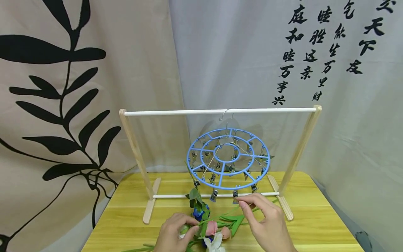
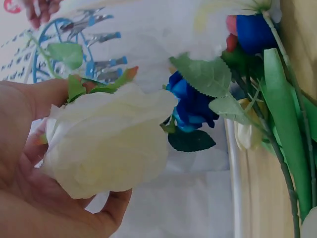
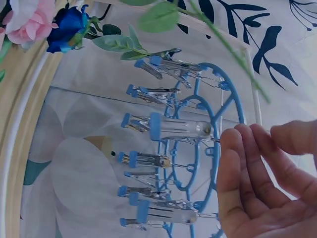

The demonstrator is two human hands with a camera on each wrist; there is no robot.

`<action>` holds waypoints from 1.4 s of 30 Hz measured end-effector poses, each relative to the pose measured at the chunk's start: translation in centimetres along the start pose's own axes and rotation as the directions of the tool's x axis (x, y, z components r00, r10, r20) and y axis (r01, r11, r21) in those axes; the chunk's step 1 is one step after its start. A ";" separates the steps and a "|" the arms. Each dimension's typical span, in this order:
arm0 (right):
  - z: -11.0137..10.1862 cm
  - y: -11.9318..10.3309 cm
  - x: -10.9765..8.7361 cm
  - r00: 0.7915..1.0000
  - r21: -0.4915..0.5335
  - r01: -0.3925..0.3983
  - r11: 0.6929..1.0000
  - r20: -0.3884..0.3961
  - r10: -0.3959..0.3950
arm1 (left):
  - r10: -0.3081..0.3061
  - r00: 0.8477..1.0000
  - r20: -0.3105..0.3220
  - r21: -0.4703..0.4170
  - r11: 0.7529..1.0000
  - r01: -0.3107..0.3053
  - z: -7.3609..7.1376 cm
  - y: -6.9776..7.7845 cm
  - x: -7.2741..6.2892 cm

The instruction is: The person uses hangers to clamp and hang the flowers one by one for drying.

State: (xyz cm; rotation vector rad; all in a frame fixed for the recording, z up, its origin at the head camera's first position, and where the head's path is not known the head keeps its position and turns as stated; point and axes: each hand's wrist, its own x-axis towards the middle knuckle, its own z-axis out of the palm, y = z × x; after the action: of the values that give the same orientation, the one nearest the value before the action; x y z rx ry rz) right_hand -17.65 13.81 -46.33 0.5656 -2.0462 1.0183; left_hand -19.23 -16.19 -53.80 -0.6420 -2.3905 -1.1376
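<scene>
My left hand (image 1: 176, 231) holds a white artificial rose (image 2: 109, 144), its fingers and thumb curled around the bloom and stem in the left wrist view. My right hand (image 1: 264, 224) is raised by the front edge of a round blue clip hanger (image 1: 221, 180), fingers slightly bent, beside a metal clip (image 1: 235, 196) with blue tips. Between its thumb and fingers I see nothing in the right wrist view (image 3: 267, 173). The hanger, with several dangling clips, hangs from a white rod (image 1: 267, 110). A blue rose (image 1: 199, 213) with green leaves hangs below its front left.
On the yellow wooden table (image 1: 122, 210) lie a pink rose (image 1: 211, 228), a white flower (image 1: 215, 244) and green stems. The rack's wooden posts (image 1: 300, 150) stand at both sides, with a lower white bar between them. Printed cloth (image 1: 141, 52) hangs behind.
</scene>
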 end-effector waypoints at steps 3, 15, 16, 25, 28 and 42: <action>0.0 0.1 -0.2 0.999 0.016 -0.037 0.999 -0.003 0.037 | -0.141 0.990 -0.021 -0.119 0.983 0.138 -0.6 0.1 -0.2; 4.2 0.1 -1.6 0.966 0.120 -0.228 0.966 0.152 0.209 | -0.491 0.871 0.009 -0.364 0.810 0.460 -1.5 1.9 0.6; 4.7 -0.1 -1.6 0.958 0.126 -0.258 0.958 0.162 0.236 | -0.494 0.869 0.009 -0.393 0.798 0.458 -1.4 2.1 0.7; 7.4 0.0 -0.9 0.907 0.100 -0.390 0.916 0.216 0.362 | -0.491 0.871 0.022 -0.549 0.722 0.420 0.6 2.7 0.7; 7.9 0.0 -0.6 0.902 0.074 -0.405 0.911 0.195 0.385 | -0.522 0.850 0.075 -0.566 0.679 0.467 1.2 2.6 0.8; 8.9 -0.5 0.7 0.909 0.149 -0.415 0.897 0.112 0.402 | -0.493 0.864 0.099 -0.625 0.645 0.440 3.1 1.7 1.2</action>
State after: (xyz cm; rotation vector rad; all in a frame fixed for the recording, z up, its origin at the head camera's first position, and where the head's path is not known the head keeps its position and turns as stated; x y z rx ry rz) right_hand -21.62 6.29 -48.98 0.2623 -2.2146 1.4485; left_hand -19.76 -12.50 -53.84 -0.1252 -2.1229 -2.2025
